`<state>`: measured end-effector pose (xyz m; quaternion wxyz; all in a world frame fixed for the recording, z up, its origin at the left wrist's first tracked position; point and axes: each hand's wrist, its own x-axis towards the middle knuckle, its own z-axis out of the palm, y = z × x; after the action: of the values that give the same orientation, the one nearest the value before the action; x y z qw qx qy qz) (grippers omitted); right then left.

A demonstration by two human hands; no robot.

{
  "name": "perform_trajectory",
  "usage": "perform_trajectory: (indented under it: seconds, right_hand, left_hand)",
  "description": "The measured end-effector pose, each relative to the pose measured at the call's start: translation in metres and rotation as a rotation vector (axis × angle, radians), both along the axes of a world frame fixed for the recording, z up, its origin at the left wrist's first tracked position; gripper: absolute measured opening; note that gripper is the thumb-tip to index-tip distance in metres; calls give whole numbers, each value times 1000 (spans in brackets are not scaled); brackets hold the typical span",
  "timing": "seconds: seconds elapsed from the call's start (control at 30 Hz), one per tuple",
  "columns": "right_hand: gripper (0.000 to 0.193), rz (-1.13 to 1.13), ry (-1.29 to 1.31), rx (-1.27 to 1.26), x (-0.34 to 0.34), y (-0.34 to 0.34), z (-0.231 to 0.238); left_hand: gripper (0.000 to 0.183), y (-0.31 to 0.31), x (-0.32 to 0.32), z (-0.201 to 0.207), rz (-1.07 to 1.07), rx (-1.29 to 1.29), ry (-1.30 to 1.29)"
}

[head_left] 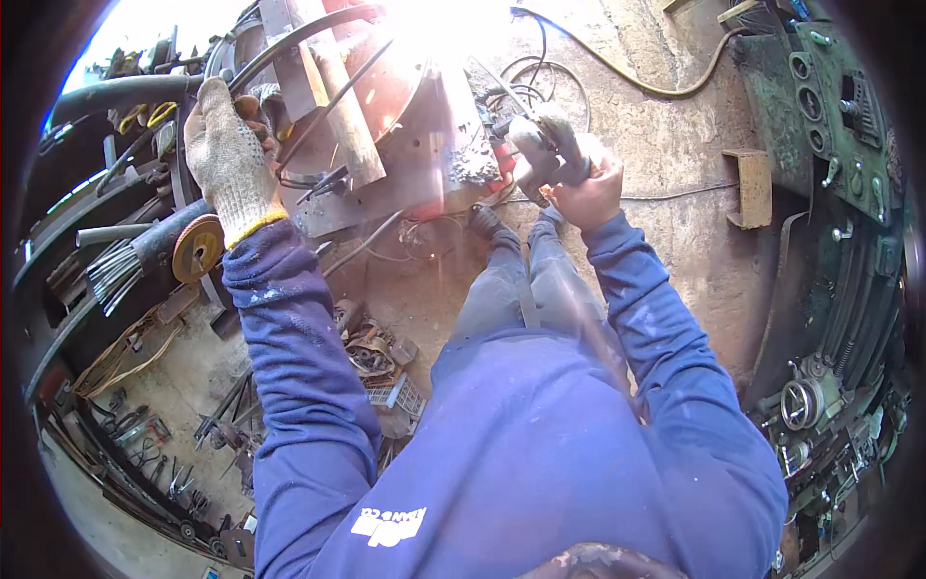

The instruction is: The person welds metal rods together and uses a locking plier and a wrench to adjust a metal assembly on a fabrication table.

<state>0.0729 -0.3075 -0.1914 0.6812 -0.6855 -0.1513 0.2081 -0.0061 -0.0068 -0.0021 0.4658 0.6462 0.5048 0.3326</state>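
Observation:
My left hand (pixel 229 159), in a pale knitted work glove with a yellow cuff edge, is raised at the upper left. Its fingers look curled beside a dark hose (pixel 307 31); what they hold, if anything, is hidden. My right hand (pixel 590 188) is bare and closed on a grey, curved, finger-like thing (pixel 545 150) whose kind I cannot make out. Left of that thing lies a large metal plate (pixel 405 174) with holes, and a wooden bar (pixel 342 116) rests across it. Glare washes out the top centre.
A green machine (pixel 839 106) with knobs and levers, and a handwheel (pixel 801 403), line the right. A rusty channel piece (pixel 748 188) and cables (pixel 675 92) lie on the floor. At left are a rack with rods (pixel 114 280), a brown disc (pixel 198 249) and a scrap-filled crate (pixel 397 396).

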Motion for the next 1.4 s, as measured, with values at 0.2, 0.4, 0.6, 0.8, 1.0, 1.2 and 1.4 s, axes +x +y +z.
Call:
perform_trajectory:
  seconds: [0.2,0.4,0.6,0.8,1.0,1.2,1.4]
  right_hand:
    - [37,-46,-54,22,-4,-2,-1]
    - [41,-152,-152,-69,-3,-44,-4]
    - [44,-257,-66,-56,7,-90,22]
    - [40,-294,-116,27,20,-128,52]
    - [36,-187,-227,2,80,-134,54]
    - [38,4,-182,-66,160,-143,66]
    - [36,229,-99,-72,234,-150,95]
  left_hand:
    - [37,2,-1,5,7,2,51]
    - [38,17,-7,-9,21,37,18]
    - [40,15,-6,-4,12,79,150]
    - [44,4,0,2,-19,66,100]
    - [51,28,-4,-14,86,179,247]
    - [43,24,-2,-20,230,218,246]
    - [44,28,0,-23,304,264,307]
